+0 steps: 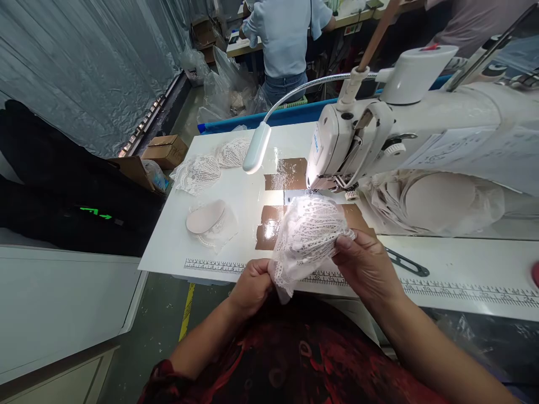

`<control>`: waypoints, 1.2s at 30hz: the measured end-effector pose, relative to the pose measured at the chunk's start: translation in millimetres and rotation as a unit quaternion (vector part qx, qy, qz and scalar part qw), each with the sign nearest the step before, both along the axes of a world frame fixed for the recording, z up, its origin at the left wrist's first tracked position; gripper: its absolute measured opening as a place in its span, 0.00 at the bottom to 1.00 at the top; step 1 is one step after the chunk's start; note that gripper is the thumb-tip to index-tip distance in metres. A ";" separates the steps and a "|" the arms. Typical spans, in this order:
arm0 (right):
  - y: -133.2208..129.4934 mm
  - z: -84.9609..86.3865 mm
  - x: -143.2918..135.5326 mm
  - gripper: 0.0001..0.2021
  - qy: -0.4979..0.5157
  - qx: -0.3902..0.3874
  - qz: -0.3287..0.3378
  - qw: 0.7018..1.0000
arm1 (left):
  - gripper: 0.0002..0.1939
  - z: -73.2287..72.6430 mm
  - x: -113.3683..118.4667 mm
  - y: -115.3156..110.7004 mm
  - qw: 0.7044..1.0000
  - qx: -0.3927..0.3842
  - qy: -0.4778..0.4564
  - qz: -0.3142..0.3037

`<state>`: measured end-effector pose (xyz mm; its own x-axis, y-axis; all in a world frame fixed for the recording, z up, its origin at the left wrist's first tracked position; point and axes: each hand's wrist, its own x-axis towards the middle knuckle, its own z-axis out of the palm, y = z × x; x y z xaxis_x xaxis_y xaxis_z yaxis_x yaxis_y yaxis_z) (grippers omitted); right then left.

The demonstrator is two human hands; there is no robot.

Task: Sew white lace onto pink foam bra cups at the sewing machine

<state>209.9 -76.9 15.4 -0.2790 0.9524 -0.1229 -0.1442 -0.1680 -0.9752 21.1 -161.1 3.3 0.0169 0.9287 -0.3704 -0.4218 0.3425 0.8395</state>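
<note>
A white lace bra cup (pixel 309 233) is stretched between my two hands, just in front of the sewing machine (pixel 337 143). My left hand (pixel 254 285) pinches its lower left edge at the table's front edge. With thumb and fingers, my right hand (pixel 364 261) grips the right edge of the lace. The cup's far side lies close under the needle area; whether it touches the presser foot I cannot tell. To the left, a beige foam pad (pixel 206 217) rests on another piece of lace. Behind it lie finished-looking lace cups (pixel 197 173).
A stack of beige pads in clear plastic (pixel 442 199) sits under the machine arm. A lamp (pixel 257 147) hangs over the white table (pixel 168 252). A dark flat metal tool (pixel 406 262) lies right of my right hand. Beyond, a person in light blue (pixel 284 39) sits working.
</note>
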 end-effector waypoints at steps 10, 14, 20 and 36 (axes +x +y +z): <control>-18.6 23.0 -11.9 0.08 -0.077 0.064 0.191 0.977 | 0.33 45.2 -32.5 6.4 0.906 0.227 0.330 -0.135; -19.0 22.1 -5.4 0.10 -0.073 0.041 0.127 0.988 | 0.07 30.1 -33.7 6.3 0.938 0.151 0.233 -0.207; -16.9 20.0 2.1 0.11 -0.048 0.000 0.112 0.993 | 0.06 10.1 -45.6 4.4 0.981 0.116 0.140 -0.064; -17.2 23.9 -12.6 0.11 -0.203 0.202 0.106 0.952 | 0.17 39.7 -16.9 17.8 0.908 0.208 0.283 -0.228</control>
